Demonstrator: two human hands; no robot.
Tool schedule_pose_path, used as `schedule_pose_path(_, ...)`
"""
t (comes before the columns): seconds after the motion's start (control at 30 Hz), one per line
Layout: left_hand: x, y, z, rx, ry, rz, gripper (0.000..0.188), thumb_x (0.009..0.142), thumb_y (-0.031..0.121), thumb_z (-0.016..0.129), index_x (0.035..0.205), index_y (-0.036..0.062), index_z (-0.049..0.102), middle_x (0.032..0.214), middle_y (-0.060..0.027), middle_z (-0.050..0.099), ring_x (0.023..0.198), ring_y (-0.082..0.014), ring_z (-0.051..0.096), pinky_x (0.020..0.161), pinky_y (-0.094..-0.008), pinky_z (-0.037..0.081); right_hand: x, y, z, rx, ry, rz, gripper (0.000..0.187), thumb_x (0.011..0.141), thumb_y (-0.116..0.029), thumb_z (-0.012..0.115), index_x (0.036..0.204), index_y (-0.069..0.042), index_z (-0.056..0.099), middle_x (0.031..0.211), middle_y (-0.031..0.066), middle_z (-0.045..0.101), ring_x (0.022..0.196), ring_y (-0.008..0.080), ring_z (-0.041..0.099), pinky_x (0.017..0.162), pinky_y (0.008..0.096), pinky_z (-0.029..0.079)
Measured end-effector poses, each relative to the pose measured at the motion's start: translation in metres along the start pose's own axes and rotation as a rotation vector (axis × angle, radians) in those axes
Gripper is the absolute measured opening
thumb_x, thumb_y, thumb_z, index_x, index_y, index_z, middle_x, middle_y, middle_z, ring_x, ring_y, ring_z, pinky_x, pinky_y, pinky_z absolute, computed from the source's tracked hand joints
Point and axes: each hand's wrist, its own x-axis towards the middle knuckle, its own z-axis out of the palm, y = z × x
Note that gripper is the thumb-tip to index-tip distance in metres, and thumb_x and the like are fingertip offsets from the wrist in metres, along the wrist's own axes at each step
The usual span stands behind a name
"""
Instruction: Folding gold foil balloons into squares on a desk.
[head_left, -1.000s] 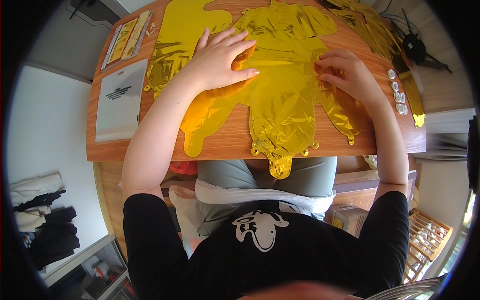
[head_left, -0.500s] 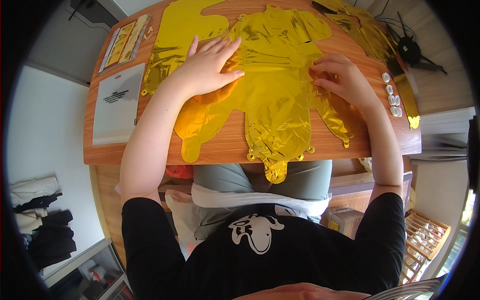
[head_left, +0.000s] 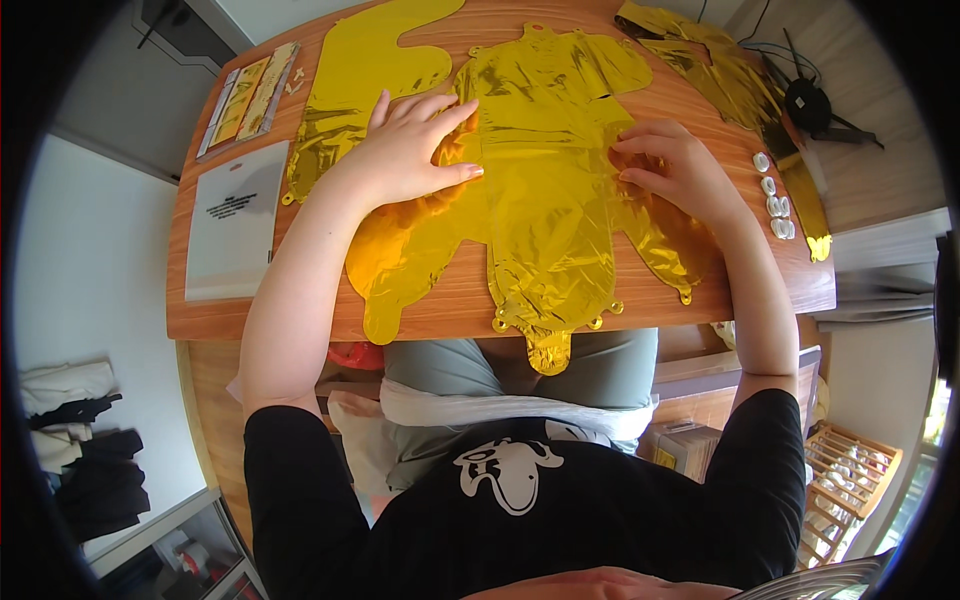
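A flat, uninflated gold foil balloon (head_left: pixel 548 215) lies spread on the table in front of me, with limb-shaped lobes and small ring tabs along its rim. Its lower tab hangs over the near edge. On its left part rests my left hand (head_left: pixel 420 150), open, palm down with the fingers spread. My right hand (head_left: pixel 668 165) is at the balloon's right edge; its fingers are gently bent, with a gap between them and the thumb, and nothing shows between them. Beyond my left hand lies another flat gold foil balloon (head_left: pixel 370 62), shaped with a curved notch.
Packaged cards (head_left: pixel 248 98) and a clear plastic bag (head_left: pixel 235 225) lie on the wooden table (head_left: pixel 310 312) at left. Several small white rolls (head_left: pixel 777 206) sit on the right. More gold foil (head_left: pixel 690 55) and a black device with antennas (head_left: pixel 810 105) are at the far right.
The whole view has shifted slightly. Both hands stay at nearly the same places on the balloon, and it lies as before.
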Motion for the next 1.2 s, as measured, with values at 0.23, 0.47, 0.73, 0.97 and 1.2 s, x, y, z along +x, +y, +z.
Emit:
schedule_pose_path(0.23,0.0,0.0,-0.004,-0.019,-0.011,-0.004,0.086,0.091,0.057,0.069,0.162,0.0236,0.034,0.164,-0.0113,0.036,0.155,-0.0291,0.027,0.129,-0.0516,0.009,0.0,0.001,-0.001,-0.029,-0.006,-0.017,0.031,0.087,-0.011,0.079,0.117,-0.004,0.073,0.125,0.011,0.067,0.114,0.0286,0.065,0.095,0.035,0.054)
schedule_pose_path(0.47,0.005,-0.008,0.012,-0.111,0.158,0.069,0.091,0.095,0.065,0.059,0.166,0.0227,0.021,0.168,-0.0131,0.029,0.155,-0.0326,0.026,0.127,-0.0493,0.017,0.001,-0.002,0.001,-0.013,-0.014,-0.012,0.03,0.087,-0.01,0.079,0.116,-0.003,0.073,0.125,0.0111,0.067,0.113,0.0281,0.066,0.094,0.0341,0.054)
schedule_pose_path(0.73,0.023,0.002,0.028,-0.052,0.173,0.164,0.088,0.099,0.069,0.049,0.165,0.017,0.024,0.17,-0.0134,0.024,0.157,-0.0289,0.023,0.129,-0.05,0.014,0.001,0.002,0.003,-0.017,-0.01,-0.033,0.03,0.087,-0.009,0.078,0.116,-0.003,0.073,0.124,0.0112,0.067,0.113,0.0282,0.066,0.095,0.0342,0.054)
schedule_pose_path(0.97,0.029,-0.002,0.037,-0.058,0.132,0.191,0.086,0.099,0.07,0.047,0.163,0.0145,0.029,0.169,-0.0156,0.026,0.157,-0.0291,0.022,0.129,-0.046,0.016,0.001,0.001,0.003,0.03,-0.011,-0.004,0.03,0.087,-0.009,0.079,0.115,-0.003,0.073,0.125,0.0114,0.067,0.113,0.028,0.066,0.094,0.0346,0.054)
schedule_pose_path(1.2,0.027,0.001,0.036,-0.046,0.101,0.168,0.078,0.1,0.061,0.054,0.162,0.0169,0.033,0.17,-0.0128,0.025,0.158,-0.0287,0.02,0.129,-0.0445,0.016,0.0,0.001,0.002,0.065,-0.024,0.009,0.032,0.086,-0.009,0.079,0.117,-0.004,0.074,0.125,0.0112,0.067,0.114,0.0279,0.065,0.095,0.0345,0.054)
